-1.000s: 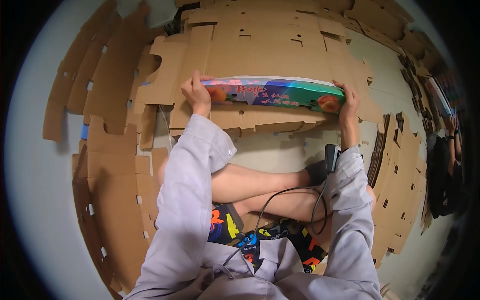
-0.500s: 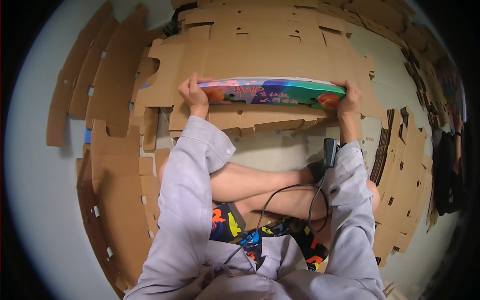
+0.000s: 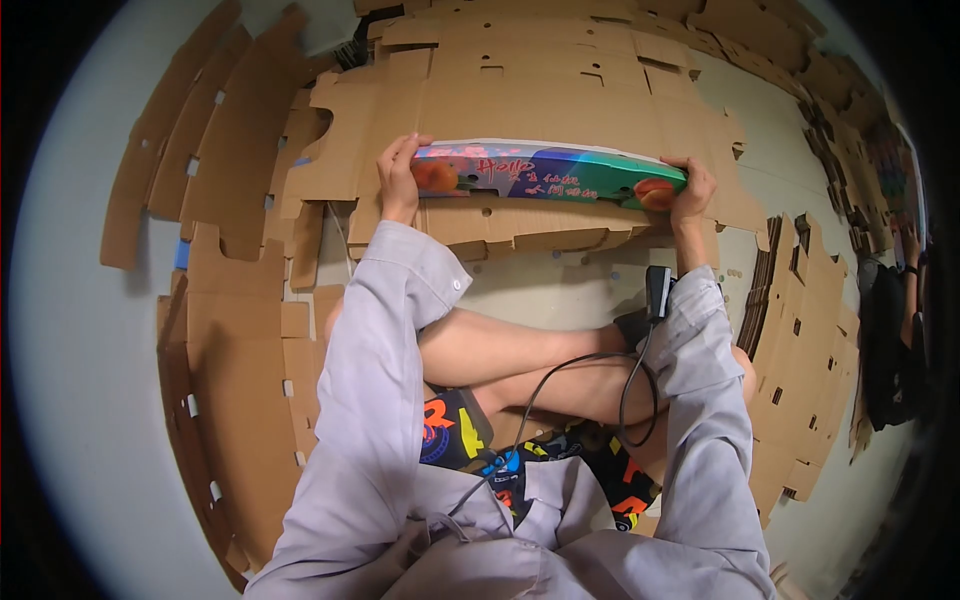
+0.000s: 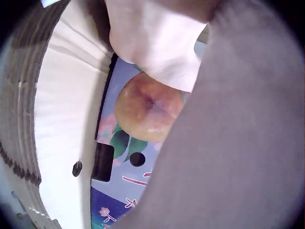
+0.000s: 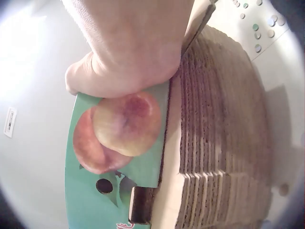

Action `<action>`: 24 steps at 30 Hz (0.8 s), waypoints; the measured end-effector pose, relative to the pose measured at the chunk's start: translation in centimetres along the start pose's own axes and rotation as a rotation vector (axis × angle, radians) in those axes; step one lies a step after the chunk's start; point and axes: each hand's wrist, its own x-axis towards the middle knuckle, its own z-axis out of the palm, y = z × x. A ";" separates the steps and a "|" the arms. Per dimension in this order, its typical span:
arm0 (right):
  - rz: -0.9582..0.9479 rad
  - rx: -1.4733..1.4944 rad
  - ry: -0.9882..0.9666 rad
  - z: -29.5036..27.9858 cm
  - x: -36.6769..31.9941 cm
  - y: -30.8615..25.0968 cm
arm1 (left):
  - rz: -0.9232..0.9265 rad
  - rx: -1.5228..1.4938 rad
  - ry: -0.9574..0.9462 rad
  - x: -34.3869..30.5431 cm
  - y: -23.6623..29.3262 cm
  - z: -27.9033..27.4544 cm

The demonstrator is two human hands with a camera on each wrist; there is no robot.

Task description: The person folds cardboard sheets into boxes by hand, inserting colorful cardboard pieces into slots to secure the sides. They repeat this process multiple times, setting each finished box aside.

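Note:
A long printed cardboard carton (image 3: 545,178), with peach pictures and lettering on a pink, purple and green side, sits across a stack of flat brown cardboard (image 3: 560,238). My left hand (image 3: 399,180) grips its left end, fingertips over the top corner. At the other end my right hand (image 3: 692,190) holds on, thumb along the upper edge. The left wrist view shows a printed peach (image 4: 147,107) beside a slot and a round hole; the sleeve covers much of that panel. Under the palm in the right wrist view, two printed peaches (image 5: 126,126) show on green.
Flat cardboard sheets (image 3: 235,340) lie on the left, and another cardboard stack (image 3: 805,350) stands on the right. A black device (image 3: 657,290) with a cable hangs at my right cuff. Another person's arm (image 3: 908,290) shows at the far right. Small discs (image 5: 258,36) dot the floor.
My left hand has shifted a little right and up, its fingers now over the carton's top corner. The carton's left end sits slightly higher in view; the right hand stays on its end.

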 end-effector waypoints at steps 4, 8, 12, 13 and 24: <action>-0.019 -0.040 -0.021 -0.1 0.0 -0.3 | 0.024 0.102 0.041 0.1 0.1 0.1; -0.017 -0.064 -0.051 -0.3 -0.2 -0.4 | 0.118 0.228 0.155 0.0 0.6 0.7; -0.095 -0.113 -0.058 -0.4 0.0 0.8 | 0.156 0.262 0.196 -0.2 0.7 0.9; -0.094 -0.105 -0.059 -0.4 0.0 1.0 | 0.163 0.266 0.206 -0.2 0.7 0.9; -0.092 -0.035 -0.032 -0.5 -0.3 0.5 | 0.177 0.195 0.195 -0.8 1.6 1.4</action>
